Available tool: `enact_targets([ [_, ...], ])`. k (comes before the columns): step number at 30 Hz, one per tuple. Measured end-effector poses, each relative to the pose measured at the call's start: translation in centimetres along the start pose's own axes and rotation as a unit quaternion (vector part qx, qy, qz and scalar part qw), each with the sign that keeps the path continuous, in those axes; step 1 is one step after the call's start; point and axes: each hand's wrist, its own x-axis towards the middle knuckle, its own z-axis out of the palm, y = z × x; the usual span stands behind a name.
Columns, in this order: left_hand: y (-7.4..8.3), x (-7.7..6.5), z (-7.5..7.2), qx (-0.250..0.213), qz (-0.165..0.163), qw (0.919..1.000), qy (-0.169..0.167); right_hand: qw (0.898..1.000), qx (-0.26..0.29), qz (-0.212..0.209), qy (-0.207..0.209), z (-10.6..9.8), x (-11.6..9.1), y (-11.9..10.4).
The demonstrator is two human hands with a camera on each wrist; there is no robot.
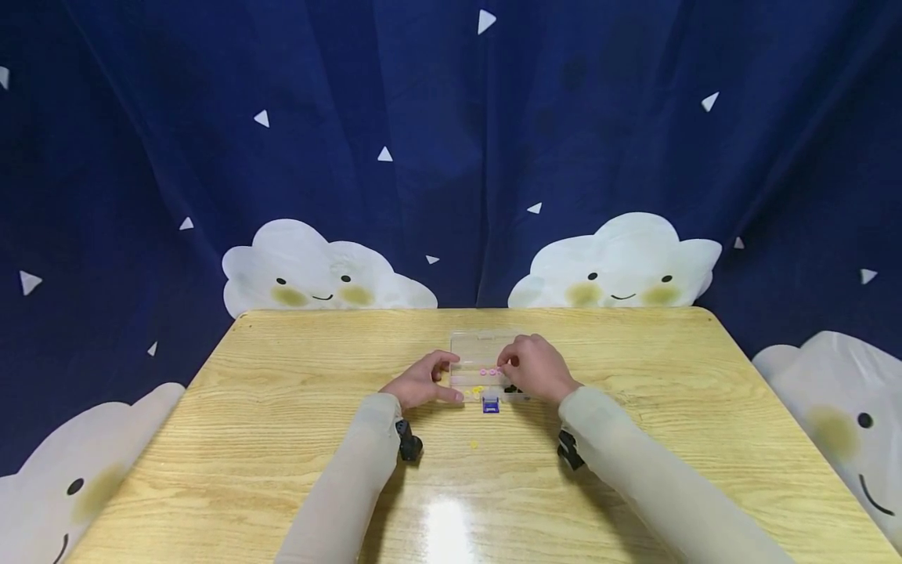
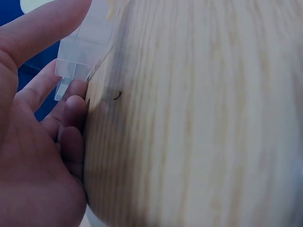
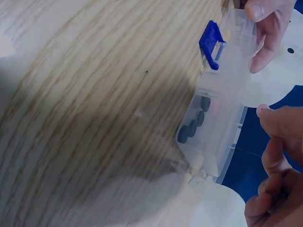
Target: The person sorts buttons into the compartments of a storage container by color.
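A clear plastic compartment box (image 1: 458, 381) lies on the table with its see-through lid (image 1: 468, 345) raised at the back. My left hand (image 1: 421, 381) holds the box's left end, thumb at the front corner and fingers behind. Small pink beads (image 1: 483, 372) sit in a row in a rear compartment; yellow pieces (image 1: 478, 389) and black beads (image 3: 192, 126) occupy front ones. A blue latch (image 3: 210, 43) hangs at the front. Over the box's right side, my right hand (image 1: 541, 370) pinches a small pink bead (image 3: 262, 109) between thumb and fingertip, mostly hidden by the fingers.
One small yellow piece (image 1: 474, 445) lies loose on the wooden table (image 1: 296, 407), in front of the box. A dark blue curtain (image 1: 451, 157) with white clouds hangs behind the table. Each wrist carries a black camera.
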Motion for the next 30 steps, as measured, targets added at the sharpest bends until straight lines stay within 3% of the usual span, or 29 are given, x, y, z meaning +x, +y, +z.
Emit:
enact_targets([
  [17, 0.1, -0.1, 0.0, 0.011, 0.002, 0.9999, 0.002, 0.998, 0.008, 0.054, -0.024, 0.7, 0.8, 0.9],
  [30, 0.2, -0.1, -0.1, 0.012, 0.0, 0.9999, 0.0, 0.998, 0.012, 0.06, -0.033, 0.9, 0.9, 1.4],
])
